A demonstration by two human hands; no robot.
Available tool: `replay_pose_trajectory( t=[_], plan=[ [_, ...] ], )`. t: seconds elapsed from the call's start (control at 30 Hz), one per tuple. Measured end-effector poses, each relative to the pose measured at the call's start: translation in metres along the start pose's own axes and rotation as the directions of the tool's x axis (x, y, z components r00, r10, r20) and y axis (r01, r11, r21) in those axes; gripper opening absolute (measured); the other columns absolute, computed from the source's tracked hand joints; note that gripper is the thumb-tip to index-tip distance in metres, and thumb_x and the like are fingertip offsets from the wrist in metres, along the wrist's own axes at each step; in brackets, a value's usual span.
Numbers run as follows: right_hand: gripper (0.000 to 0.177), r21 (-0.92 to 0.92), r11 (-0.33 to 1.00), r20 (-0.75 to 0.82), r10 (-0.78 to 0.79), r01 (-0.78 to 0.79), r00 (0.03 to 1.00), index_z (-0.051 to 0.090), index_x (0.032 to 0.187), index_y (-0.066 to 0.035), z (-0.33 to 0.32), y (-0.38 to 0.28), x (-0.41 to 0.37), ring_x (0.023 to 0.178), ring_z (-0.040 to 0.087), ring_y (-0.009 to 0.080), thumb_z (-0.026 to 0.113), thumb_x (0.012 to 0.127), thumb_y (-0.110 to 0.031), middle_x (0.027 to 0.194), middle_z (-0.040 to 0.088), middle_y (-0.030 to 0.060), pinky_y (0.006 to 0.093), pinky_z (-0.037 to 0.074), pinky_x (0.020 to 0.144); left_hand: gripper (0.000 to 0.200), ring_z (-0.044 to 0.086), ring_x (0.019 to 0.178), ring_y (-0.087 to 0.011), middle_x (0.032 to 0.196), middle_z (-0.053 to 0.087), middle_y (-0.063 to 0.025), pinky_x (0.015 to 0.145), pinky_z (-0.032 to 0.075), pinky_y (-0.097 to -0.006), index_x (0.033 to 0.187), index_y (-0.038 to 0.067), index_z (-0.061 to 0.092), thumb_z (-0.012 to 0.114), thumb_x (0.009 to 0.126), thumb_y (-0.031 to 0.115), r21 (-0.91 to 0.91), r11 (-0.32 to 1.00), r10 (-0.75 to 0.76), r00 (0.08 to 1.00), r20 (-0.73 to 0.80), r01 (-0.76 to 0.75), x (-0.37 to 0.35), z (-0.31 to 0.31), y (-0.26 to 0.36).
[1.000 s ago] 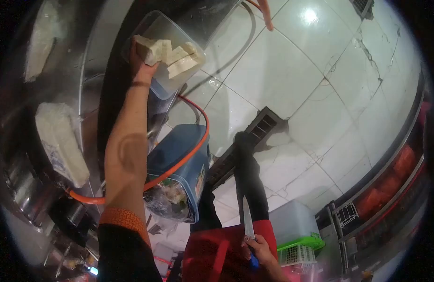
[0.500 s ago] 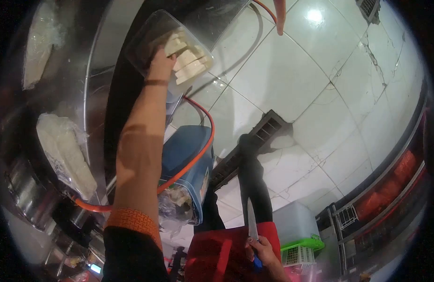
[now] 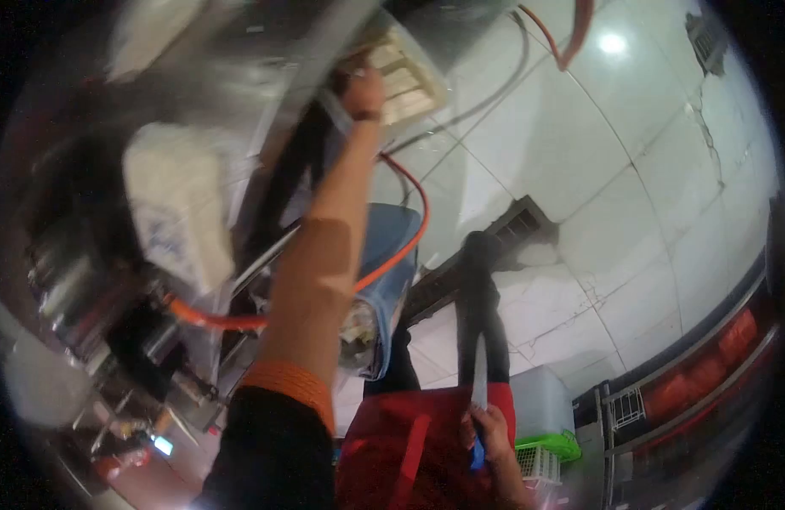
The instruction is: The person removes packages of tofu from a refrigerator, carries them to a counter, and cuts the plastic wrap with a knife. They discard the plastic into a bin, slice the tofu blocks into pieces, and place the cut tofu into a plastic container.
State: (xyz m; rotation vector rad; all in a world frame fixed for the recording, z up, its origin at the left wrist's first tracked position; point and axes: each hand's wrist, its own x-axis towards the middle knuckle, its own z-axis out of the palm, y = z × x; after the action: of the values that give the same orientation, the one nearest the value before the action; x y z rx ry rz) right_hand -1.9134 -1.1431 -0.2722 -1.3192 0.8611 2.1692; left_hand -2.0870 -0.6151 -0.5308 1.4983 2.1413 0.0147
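My left hand (image 3: 363, 92) reaches far forward, at the near left part of a clear plastic container (image 3: 442, 92). Inside lie several pale white slabs (image 3: 405, 81), like cut tofu or cheese. Motion blur smears the fingers there, so their grip does not show. Low in the view, in front of the red apron (image 3: 375, 450), my right hand (image 3: 493, 432) is closed around a knife (image 3: 480, 382). Its blade points up and away from me; part of a blue handle shows below the fist.
A plastic-wrapped white block (image 3: 184, 204) lies on the metal counter at left. Below the left arm stands a blue bin (image 3: 392, 234) holding waste, crossed by an orange hose (image 3: 422, 212). A drain grate (image 3: 520, 223) crosses the tiled floor; a lidded bin (image 3: 541, 408) stands at right.
The whole view has shifted, with most things now further right. My left hand has moved from among the slabs toward the container's near left side. My right hand keeps the knife.
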Motion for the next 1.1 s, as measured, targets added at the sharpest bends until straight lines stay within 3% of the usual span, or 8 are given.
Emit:
replay_pose_trajectory(
  t=[0.03, 0.07, 0.1, 0.27, 0.37, 0.53, 0.63, 1.1],
  plan=[
    [0.025, -0.001, 1.000, 0.019, -0.028, 0.028, 0.999, 0.055, 0.081, -0.004, 0.004, -0.005, -0.002, 0.041, 0.045, 0.0153, 0.051, 0.096, -0.023, 0.055, 0.047, 0.0031, 0.0287, 0.039, 0.038, 0.055, 0.051, 0.119, -0.0353, 0.125, 0.055, -0.0220, 0.104, 0.039, -0.0408, 0.129, -0.003, 0.048, 0.066, 0.086, 0.027, -0.491, 0.870, -0.074, 0.977, -0.202, -0.035, -0.046, -0.003, 0.019],
    [0.025, 0.009, 0.999, 0.027, -0.046, 0.045, 0.999, 0.055, 0.082, -0.004, 0.001, -0.005, 0.000, 0.040, 0.045, 0.0151, 0.051, 0.096, -0.025, 0.054, 0.047, 0.0029, 0.0286, 0.038, 0.038, 0.055, 0.051, 0.120, -0.0370, 0.125, 0.054, -0.0252, 0.104, 0.038, -0.0418, 0.130, -0.004, 0.046, 0.066, 0.085, 0.023, -0.350, 0.870, 0.143, 0.856, -0.497, -0.349, -0.080, 0.024, 0.003],
    [0.026, 0.013, 0.997, 0.035, -0.070, 0.070, 0.997, 0.055, 0.082, -0.004, 0.000, -0.006, 0.002, 0.040, 0.044, 0.0148, 0.052, 0.096, -0.026, 0.054, 0.047, 0.0026, 0.0285, 0.038, 0.037, 0.054, 0.051, 0.118, -0.0377, 0.124, 0.052, -0.0264, 0.104, 0.037, -0.0428, 0.128, -0.005, 0.045, 0.065, 0.086, 0.022, -0.406, 0.902, 0.063, 0.976, -0.208, -0.144, -0.142, -0.023, 0.034],
    [0.025, -0.246, 0.928, -0.053, -0.300, 0.278, 0.953, 0.055, 0.082, -0.006, 0.020, -0.014, -0.016, 0.041, 0.046, 0.0139, 0.053, 0.096, -0.026, 0.055, 0.049, 0.0020, 0.0276, 0.038, 0.038, 0.017, 0.065, 0.079, -0.0226, 0.088, 0.065, -0.0108, 0.076, 0.052, -0.0332, 0.100, 0.004, 0.062, 0.059, 0.084, -0.001, -0.530, 0.679, 0.413, 0.861, -0.296, -0.508, -0.333, -0.148, 0.052],
    [0.022, -0.430, 0.847, -0.114, -0.393, 0.312, 0.912, 0.057, 0.085, -0.006, 0.015, -0.025, -0.033, 0.043, 0.047, 0.0133, 0.055, 0.094, -0.026, 0.061, 0.052, 0.0017, 0.0265, 0.038, 0.040, 0.017, 0.065, 0.084, -0.0278, 0.095, 0.066, -0.0130, 0.078, 0.052, -0.0363, 0.097, 0.003, 0.063, 0.060, 0.081, -0.003, -0.214, 0.692, 0.533, 0.688, -0.492, -0.689, -0.311, -0.252, 0.039],
    [0.022, -0.577, 0.757, -0.162, -0.473, 0.305, 0.866, 0.061, 0.085, -0.006, 0.015, -0.020, -0.084, 0.051, 0.047, 0.0089, 0.060, 0.090, -0.028, 0.062, 0.051, -0.0022, 0.0252, 0.037, 0.046, 0.025, 0.053, 0.115, -0.0298, 0.117, 0.061, -0.0098, 0.103, 0.034, -0.0464, 0.112, 0.010, 0.063, 0.058, 0.088, 0.011, 0.266, 0.668, 0.741, 0.595, -0.311, -0.695, -0.201, -0.350, 0.035],
    [0.023, -0.557, 0.761, -0.179, -0.500, 0.332, 0.847, 0.062, 0.084, -0.006, 0.019, -0.011, -0.097, 0.054, 0.046, 0.0073, 0.060, 0.090, -0.028, 0.064, 0.052, -0.0029, 0.0253, 0.035, 0.047, 0.018, 0.055, 0.109, -0.0291, 0.108, 0.063, -0.0087, 0.097, 0.039, -0.0433, 0.104, 0.010, 0.065, 0.060, 0.087, 0.012, 0.171, 0.689, 0.704, 0.706, 0.075, -0.705, -0.177, -0.370, 0.027],
    [0.022, -0.653, 0.684, -0.203, -0.571, 0.324, 0.796, 0.059, 0.090, -0.001, -0.026, 0.015, -0.118, 0.042, 0.047, 0.0136, 0.056, 0.090, -0.023, 0.058, 0.050, 0.0030, 0.0287, 0.039, 0.040, 0.016, 0.062, 0.093, -0.0381, 0.094, 0.065, -0.0185, 0.080, 0.047, -0.0465, 0.100, 0.004, 0.053, 0.059, 0.088, 0.014, 0.124, 0.692, 0.717, 0.697, -0.010, -0.711, -0.120, -0.392, -0.002]
  ],
)
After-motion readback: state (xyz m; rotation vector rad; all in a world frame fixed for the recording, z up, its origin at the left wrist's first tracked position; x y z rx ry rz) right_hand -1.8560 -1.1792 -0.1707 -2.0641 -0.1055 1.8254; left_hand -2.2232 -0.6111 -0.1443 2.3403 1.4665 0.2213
